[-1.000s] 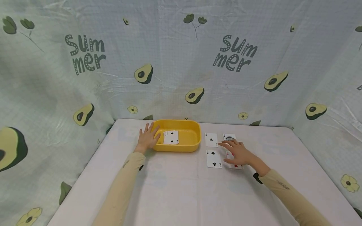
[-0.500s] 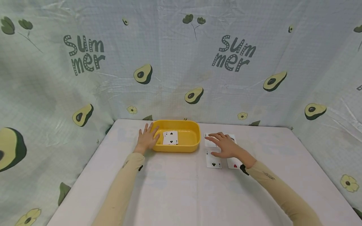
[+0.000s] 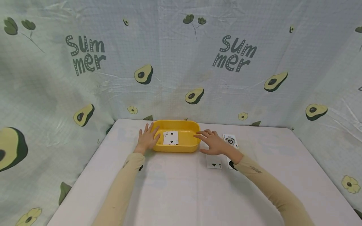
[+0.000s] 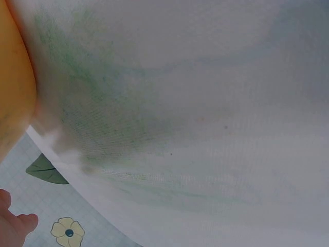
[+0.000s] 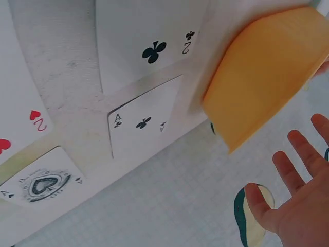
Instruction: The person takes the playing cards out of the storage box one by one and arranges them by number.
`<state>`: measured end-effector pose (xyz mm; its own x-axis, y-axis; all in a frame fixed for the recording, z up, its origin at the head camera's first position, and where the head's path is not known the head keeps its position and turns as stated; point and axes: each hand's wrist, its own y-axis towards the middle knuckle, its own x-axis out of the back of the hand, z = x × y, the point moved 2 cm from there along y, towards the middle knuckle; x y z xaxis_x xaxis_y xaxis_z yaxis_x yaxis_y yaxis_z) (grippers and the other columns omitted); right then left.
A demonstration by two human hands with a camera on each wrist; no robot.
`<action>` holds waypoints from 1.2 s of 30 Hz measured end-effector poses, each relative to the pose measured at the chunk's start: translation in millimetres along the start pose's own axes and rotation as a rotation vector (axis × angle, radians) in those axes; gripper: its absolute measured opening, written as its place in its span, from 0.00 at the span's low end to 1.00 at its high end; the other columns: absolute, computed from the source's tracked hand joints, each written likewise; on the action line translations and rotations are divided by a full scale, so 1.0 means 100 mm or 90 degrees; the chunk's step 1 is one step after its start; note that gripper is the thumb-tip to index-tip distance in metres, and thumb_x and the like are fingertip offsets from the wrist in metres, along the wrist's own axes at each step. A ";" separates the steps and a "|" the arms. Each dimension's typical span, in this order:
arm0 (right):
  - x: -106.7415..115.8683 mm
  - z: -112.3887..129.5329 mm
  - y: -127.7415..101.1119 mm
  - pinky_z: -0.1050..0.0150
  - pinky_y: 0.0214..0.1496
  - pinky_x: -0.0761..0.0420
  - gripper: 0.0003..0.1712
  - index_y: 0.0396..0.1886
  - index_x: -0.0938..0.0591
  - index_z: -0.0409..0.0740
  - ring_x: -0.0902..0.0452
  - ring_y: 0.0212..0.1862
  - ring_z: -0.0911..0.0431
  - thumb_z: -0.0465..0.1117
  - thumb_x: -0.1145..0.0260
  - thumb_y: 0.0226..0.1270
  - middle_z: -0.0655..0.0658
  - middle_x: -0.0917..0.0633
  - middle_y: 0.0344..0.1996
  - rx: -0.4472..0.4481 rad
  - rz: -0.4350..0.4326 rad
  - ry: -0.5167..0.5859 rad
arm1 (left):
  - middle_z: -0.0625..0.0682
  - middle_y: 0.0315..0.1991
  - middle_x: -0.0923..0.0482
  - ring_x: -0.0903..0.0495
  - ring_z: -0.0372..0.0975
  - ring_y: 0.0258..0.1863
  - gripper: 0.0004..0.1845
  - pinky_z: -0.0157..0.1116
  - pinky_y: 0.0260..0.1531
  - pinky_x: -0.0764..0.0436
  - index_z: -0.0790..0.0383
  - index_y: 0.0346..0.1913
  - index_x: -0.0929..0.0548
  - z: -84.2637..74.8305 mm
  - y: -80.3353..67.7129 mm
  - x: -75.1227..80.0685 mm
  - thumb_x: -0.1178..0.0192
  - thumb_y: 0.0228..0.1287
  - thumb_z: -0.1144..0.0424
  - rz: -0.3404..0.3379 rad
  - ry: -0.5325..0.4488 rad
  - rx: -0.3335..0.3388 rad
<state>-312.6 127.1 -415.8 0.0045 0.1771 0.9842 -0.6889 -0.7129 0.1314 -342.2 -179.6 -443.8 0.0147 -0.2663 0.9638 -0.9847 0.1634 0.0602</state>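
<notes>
My left hand (image 3: 146, 139) rests with spread fingers at the left end of a yellow plastic tray (image 3: 176, 148). A few overlapping playing cards (image 3: 171, 138), a spade on top, lie face up inside it. At the tray's right rim is my right hand (image 3: 213, 144), fingers spread and nothing in them. Beneath and beside that hand, cards lie face up on the table: the two of clubs (image 3: 214, 164), the ace of spades (image 3: 231, 142), the two of hearts (image 5: 20, 98) and the ace of clubs (image 5: 144, 121). The hand hides the ace of clubs in the head view.
A white cloth covers the table (image 3: 169, 191). Behind it and along both sides hangs a curtain (image 3: 169, 40) printed with avocados and lettering. The tray stands near the table's back edge.
My right hand has travelled left, from above the right-hand cards to the tray's right rim, uncovering the ace of spades. My left hand and the tray have stayed in place.
</notes>
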 end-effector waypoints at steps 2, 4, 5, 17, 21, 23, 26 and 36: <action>0.01 0.05 0.06 0.42 0.58 0.39 0.36 0.65 0.39 0.51 0.42 0.62 0.47 0.50 0.40 0.57 0.46 0.36 0.64 0.000 0.009 -0.003 | 0.59 0.71 0.58 0.63 0.55 0.70 0.27 0.62 0.62 0.59 0.53 0.68 0.45 0.00 0.01 0.00 0.63 0.68 0.49 0.001 0.002 0.001; 0.02 0.09 0.12 0.42 0.59 0.40 0.35 0.65 0.39 0.51 0.42 0.63 0.47 0.51 0.41 0.58 0.46 0.36 0.64 -0.001 0.016 -0.007 | 0.58 0.71 0.58 0.63 0.55 0.70 0.27 0.62 0.62 0.59 0.52 0.68 0.45 0.00 0.01 0.00 0.63 0.68 0.49 0.003 0.000 0.003; 0.02 0.11 0.15 0.43 0.59 0.40 0.35 0.65 0.39 0.51 0.42 0.63 0.47 0.52 0.42 0.59 0.46 0.36 0.64 -0.001 0.017 -0.011 | 0.58 0.71 0.58 0.63 0.55 0.70 0.27 0.62 0.62 0.59 0.52 0.68 0.45 0.00 0.01 0.00 0.63 0.68 0.49 0.004 -0.001 0.004; -0.06 0.22 0.53 0.42 0.62 0.43 0.32 0.66 0.39 0.52 0.41 0.64 0.47 0.56 0.48 0.63 0.47 0.32 0.63 -0.020 0.029 -0.011 | 0.59 0.71 0.57 0.61 0.55 0.70 0.28 0.62 0.62 0.56 0.54 0.68 0.44 0.01 -0.01 0.01 0.63 0.68 0.48 -0.007 0.007 -0.003; -0.07 0.26 0.65 0.43 0.64 0.44 0.31 0.65 0.38 0.50 0.41 0.64 0.47 0.55 0.49 0.64 0.46 0.32 0.63 -0.029 0.026 -0.001 | 0.59 0.71 0.57 0.62 0.55 0.70 0.28 0.61 0.62 0.58 0.53 0.68 0.44 0.02 0.00 0.00 0.63 0.68 0.48 -0.002 0.006 -0.002; -0.07 0.26 0.71 0.44 0.64 0.44 0.31 0.65 0.38 0.49 0.41 0.64 0.47 0.55 0.50 0.65 0.46 0.32 0.63 -0.034 0.026 0.004 | 0.58 0.71 0.58 0.62 0.54 0.70 0.28 0.61 0.63 0.58 0.53 0.68 0.44 0.02 0.01 -0.01 0.64 0.68 0.47 -0.001 0.009 -0.002; -0.09 0.28 0.79 0.45 0.65 0.44 0.31 0.65 0.38 0.49 0.42 0.64 0.48 0.56 0.51 0.65 0.47 0.33 0.63 -0.050 0.037 0.017 | 0.58 0.71 0.58 0.62 0.54 0.70 0.28 0.61 0.63 0.58 0.53 0.68 0.44 0.02 0.02 -0.01 0.64 0.68 0.47 -0.003 0.011 -0.002; -0.17 0.36 1.04 0.46 0.67 0.45 0.29 0.66 0.39 0.51 0.44 0.65 0.51 0.55 0.52 0.67 0.48 0.36 0.64 -0.104 0.078 0.044 | 0.58 0.71 0.57 0.61 0.55 0.70 0.28 0.62 0.62 0.58 0.52 0.68 0.44 0.01 0.03 -0.03 0.63 0.68 0.48 -0.003 0.013 0.001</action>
<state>-358.4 25.8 -415.1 -0.1331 0.1459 0.9803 -0.7891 -0.6140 -0.0158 -344.9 -179.7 -446.5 0.0234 -0.2476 0.9686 -0.9848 0.1609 0.0649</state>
